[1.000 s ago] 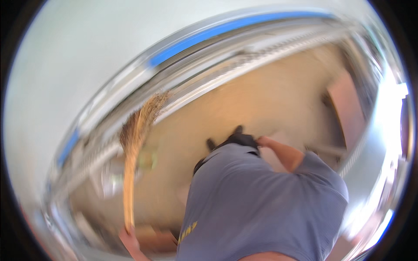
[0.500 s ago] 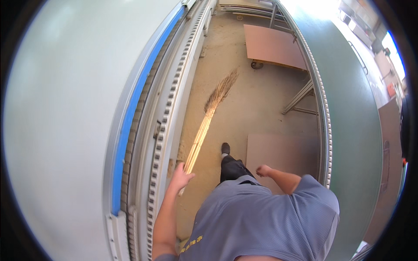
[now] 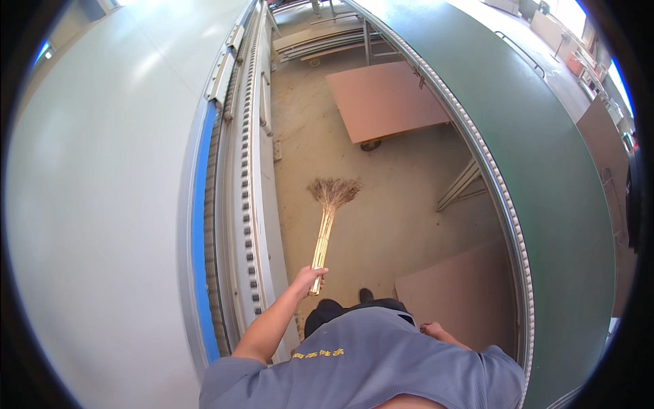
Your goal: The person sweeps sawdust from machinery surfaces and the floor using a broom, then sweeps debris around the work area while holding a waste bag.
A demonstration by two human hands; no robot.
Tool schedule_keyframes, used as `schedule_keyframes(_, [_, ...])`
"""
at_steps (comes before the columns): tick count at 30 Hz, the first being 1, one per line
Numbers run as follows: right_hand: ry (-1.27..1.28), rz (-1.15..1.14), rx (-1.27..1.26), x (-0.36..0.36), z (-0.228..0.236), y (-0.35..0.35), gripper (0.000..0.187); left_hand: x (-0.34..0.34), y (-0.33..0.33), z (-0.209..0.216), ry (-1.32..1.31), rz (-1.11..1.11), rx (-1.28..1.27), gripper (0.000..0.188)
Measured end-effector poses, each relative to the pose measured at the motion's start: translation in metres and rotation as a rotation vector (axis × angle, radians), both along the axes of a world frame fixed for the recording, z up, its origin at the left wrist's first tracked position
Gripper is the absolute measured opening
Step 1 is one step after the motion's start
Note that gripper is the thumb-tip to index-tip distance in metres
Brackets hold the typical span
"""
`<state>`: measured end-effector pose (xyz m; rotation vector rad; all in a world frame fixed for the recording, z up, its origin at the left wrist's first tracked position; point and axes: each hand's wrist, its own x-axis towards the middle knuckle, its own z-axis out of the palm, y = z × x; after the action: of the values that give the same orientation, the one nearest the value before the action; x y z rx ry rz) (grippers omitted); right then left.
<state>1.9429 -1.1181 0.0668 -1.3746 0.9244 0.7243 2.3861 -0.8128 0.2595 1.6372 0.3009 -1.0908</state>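
Observation:
My left hand (image 3: 312,277) is wrapped round the lower end of the handle of a straw broom (image 3: 323,235). The broom points away from me. Its brown bristles are fanned out over the dusty concrete floor (image 3: 388,225); whether they touch it I cannot tell. Close to my right hip, my right hand (image 3: 430,329) hangs with its fingers curled in, and nothing shows in it. Part of that hand is hidden against my body.
To my left runs a long machine rail (image 3: 248,204) beside a pale panel surface (image 3: 116,218). A green conveyor belt (image 3: 545,204) bounds the right side. Ahead lie a brown board on a wheeled dolly (image 3: 388,102) and stacked sheets (image 3: 327,44). Another brown board (image 3: 470,293) lies low at right.
The broom has swung from slanting up and right to nearly straight ahead, its bristles now nearer me and spread wider. My view has turned and moved; my right hand sits closer to my body.

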Motion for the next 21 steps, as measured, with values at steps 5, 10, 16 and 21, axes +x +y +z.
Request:
schedule_keyframes(5, [-0.013,-0.160,-0.144,0.120,0.052,-0.006,0.021,0.130,-0.045,-0.015,0.240,0.102,-0.099,0.013])
schedule_keyframes(10, [0.118,-0.212,-0.180,0.265,0.111,-0.001,0.020,0.281,-0.077,-0.019,0.368,0.163,-0.324,0.011])
schedule_keyframes(16, [0.025,-0.121,-0.312,0.450,0.126,-0.024,0.020,0.455,-0.127,-0.005,0.378,0.048,-0.351,0.011])
schedule_keyframes(21, [-0.233,-0.360,-0.423,0.675,0.120,-0.100,0.027,0.585,-0.216,0.020,0.368,-0.020,-0.491,0.013])
